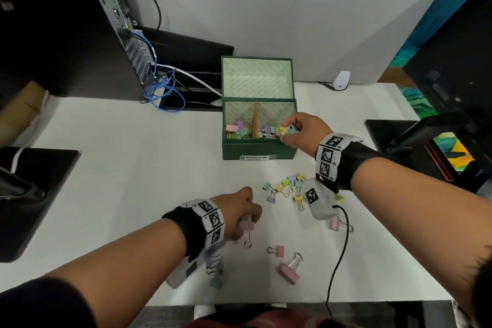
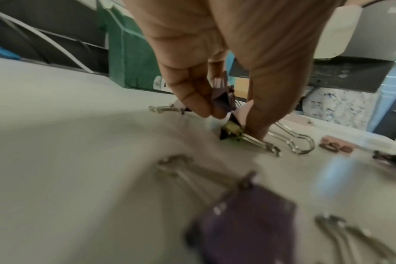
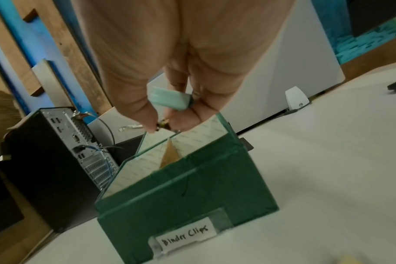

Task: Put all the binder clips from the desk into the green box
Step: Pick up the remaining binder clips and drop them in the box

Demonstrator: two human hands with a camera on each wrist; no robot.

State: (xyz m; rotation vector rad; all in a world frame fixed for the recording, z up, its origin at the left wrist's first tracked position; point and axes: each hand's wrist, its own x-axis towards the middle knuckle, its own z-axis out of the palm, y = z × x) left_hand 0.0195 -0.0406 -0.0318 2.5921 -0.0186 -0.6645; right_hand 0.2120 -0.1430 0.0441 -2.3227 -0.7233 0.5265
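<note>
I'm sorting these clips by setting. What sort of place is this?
Most likely an office workstation: a white desk backed by a grey partition screen, a desktop computer tower with network cables at the rear, and a green box labelled for binder clips.

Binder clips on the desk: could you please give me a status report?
Right hand holds pastel clips over green box. Left hand grips pink clip. Many remain.
</note>
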